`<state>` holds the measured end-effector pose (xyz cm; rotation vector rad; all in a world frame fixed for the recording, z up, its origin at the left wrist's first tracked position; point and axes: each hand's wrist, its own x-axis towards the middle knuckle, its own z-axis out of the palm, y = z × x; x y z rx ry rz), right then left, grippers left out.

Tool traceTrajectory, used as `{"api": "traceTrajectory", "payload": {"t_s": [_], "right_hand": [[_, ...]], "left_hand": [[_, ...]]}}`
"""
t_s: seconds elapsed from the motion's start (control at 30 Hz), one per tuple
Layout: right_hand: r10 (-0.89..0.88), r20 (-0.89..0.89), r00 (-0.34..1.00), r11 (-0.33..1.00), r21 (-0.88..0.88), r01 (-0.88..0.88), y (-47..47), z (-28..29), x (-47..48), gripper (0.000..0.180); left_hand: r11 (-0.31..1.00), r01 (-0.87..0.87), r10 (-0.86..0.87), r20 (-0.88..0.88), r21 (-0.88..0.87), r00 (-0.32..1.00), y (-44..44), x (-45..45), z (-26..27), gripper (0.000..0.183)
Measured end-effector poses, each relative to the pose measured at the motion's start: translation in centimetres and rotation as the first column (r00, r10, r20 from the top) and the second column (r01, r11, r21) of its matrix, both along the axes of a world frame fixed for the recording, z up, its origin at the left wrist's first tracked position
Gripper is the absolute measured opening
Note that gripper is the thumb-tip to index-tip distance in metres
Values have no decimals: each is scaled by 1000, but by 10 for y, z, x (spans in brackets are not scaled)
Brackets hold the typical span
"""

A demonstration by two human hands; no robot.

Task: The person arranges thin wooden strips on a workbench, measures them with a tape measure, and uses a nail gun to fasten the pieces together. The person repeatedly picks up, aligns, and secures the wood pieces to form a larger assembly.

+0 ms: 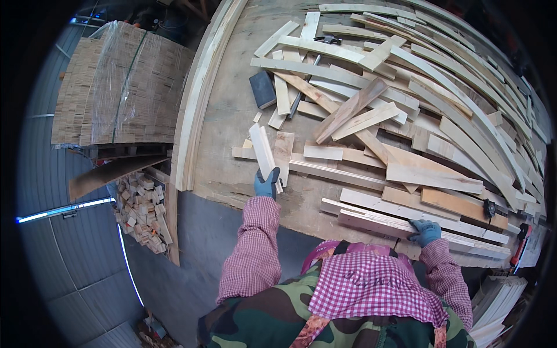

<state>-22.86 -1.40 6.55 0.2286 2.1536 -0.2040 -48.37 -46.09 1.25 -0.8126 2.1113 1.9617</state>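
Note:
My left hand (pixel 266 183), in a blue-grey work glove, grips the near end of a short pale wooden board (pixel 262 145). That board slants away from me over the plywood tabletop (pixel 226 108). Just right of it lies a short flat wooden piece (pixel 284 150). Near the table's front edge, my gloved right hand (pixel 424 232) closes over a long wooden strip (pixel 374 221), which lies against other strips. Behind these strips rests a long white-faced board (pixel 365 202). The undersides of both hands are hidden.
Loose boards (pixel 357 113) cover the table's middle and right, with a claw hammer (pixel 327 40) among them. A dark block (pixel 263 90) sits left of them. A red-handled tool (pixel 520 245) lies far right. Offcuts (pixel 141 213) and a wrapped wood stack (pixel 122 87) stand left.

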Motion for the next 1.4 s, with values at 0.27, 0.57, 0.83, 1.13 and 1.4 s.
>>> {"api": "traceTrajectory", "payload": {"t_s": [0.27,0.57,0.83,1.13,1.4], "right_hand": [[55,331,942,998,-36,-46,7,-28,-24,66],[59,310,949,998,-22,-55,6,-28,-26,61],[42,338,940,999,-31,-34,8,-30,-29,58],[66,353,933,997,-64,-46,9,-37,-25,54],[81,491,867,994,-103,-34,12,-33,-35,55]], "left_hand": [[983,-184,184,-51,2,982,1,-25,-20,57],[971,-240,240,-55,-3,969,6,-37,-23,64],[467,289,-197,220,-836,955,56,-76,33,94],[428,425,-396,257,-797,881,77,-165,-27,88],[101,655,-328,597,-749,732,81,-176,-30,85]]}}
